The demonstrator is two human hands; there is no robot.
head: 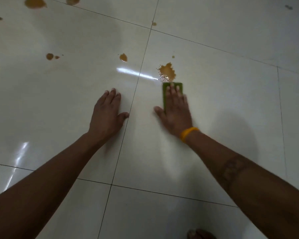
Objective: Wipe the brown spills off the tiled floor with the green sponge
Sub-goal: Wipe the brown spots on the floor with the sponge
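Sponge at the spill's edge

Right hand (pixel 175 111) presses the green sponge (pixel 165 94) flat on the tiled floor (pixel 214 100), fingers (pixel 173 91) extended over it, its far edge touching the brown spill (pixel 167 71) at 12 o'clock. Left hand (pixel 107 114) lies flat, fingers spread, at 9 o'clock.

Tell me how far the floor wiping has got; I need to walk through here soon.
Nothing looks clearly finished, though the tiles near the person show no brown. In hand: the right hand presses the green sponge flat, its front edge at the nearest brown spill. The left hand rests flat on the floor. Left: a smaller spot and several more spills up and left.
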